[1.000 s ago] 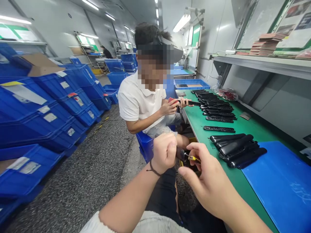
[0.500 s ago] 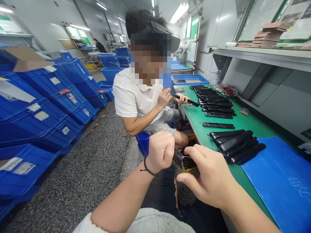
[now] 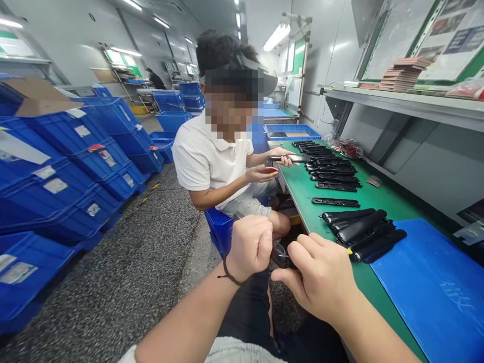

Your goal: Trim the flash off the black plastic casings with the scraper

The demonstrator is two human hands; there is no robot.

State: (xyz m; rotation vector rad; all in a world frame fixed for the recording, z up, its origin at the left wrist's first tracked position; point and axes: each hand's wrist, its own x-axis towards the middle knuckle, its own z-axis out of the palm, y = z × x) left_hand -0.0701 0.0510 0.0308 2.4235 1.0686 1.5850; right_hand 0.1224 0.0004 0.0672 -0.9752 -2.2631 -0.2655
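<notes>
My left hand (image 3: 250, 247) is closed around a long black plastic part (image 3: 279, 253), whose rounded end sticks out toward my right hand. My right hand (image 3: 321, 275) is at that end with its fingers curled and its thumb stretched below; the fingertips are partly hidden. A small yellow tip (image 3: 348, 250) shows at the outer side of this hand, and I cannot make out what it belongs to. To the right, several glossy black parts (image 3: 363, 227) lie in a heap on the green tabletop (image 3: 298, 189).
Facing me, a co-worker in a white shirt (image 3: 200, 156) holds another black part (image 3: 289, 158) and a small red piece (image 3: 270, 170). More black parts (image 3: 328, 164) line the bench. A blue sheet (image 3: 434, 282) lies at right. Blue crates (image 3: 71, 166) are stacked at left.
My right hand's fingers have curled in more at the part's end, and a yellow tip now shows beside it. The co-worker's hands have moved apart. The view has shifted slightly.
</notes>
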